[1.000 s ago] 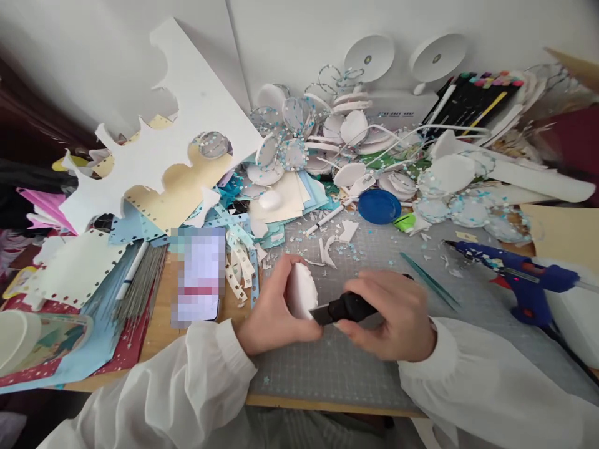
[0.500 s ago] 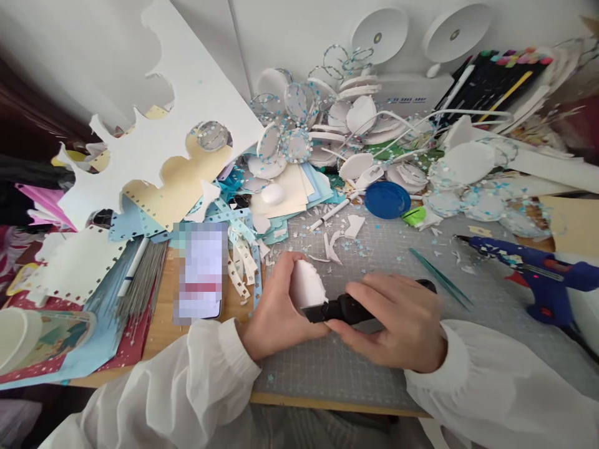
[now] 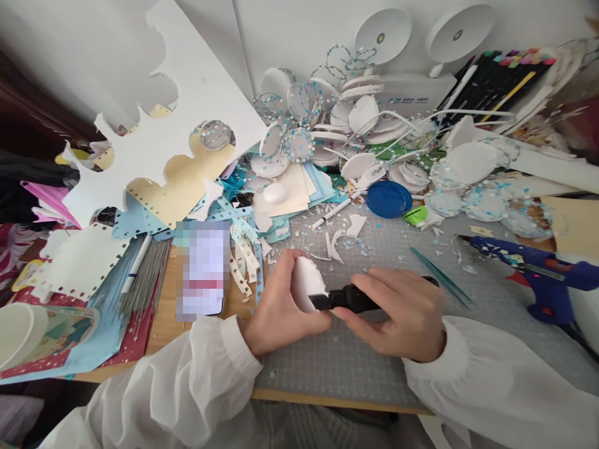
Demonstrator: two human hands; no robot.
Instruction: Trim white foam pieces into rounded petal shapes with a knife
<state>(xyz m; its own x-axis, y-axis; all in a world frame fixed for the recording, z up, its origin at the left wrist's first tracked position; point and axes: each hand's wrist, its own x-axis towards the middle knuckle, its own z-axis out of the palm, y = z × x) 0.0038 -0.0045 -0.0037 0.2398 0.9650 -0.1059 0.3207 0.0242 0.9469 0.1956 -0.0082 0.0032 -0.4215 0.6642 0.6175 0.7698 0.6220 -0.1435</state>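
Your knife [image 3: 360,300] has moved just a bit since half a second ago, so its blade [image 3: 319,302] now sits a little higher on the bumpy edge of the white piece [image 3: 305,284]. That piece is in your left hand [image 3: 278,308], tipped up in the gap between your thumb and bent fingers. It looks like foam, but I can't be sure. Your right hand [image 3: 402,308] has its fingers wrapped around the black handle, with the thumb along the near side.

It looks to me like you are in the middle of trimming that rough edge. The blade seems to touch the piece just past your left thumb. The next move calls for small, slow cuts, with your left fingers holding snug but not squishing. Keep that thumb out of the blade's way, because it is very near.

Past your left fingertips lie white scraps [image 3: 356,226] on the gray mat [image 3: 346,368]. Off to the right of your right knuckles are thin green tweezers [image 3: 440,274], and farther right is the blue glue gun [image 3: 538,271].
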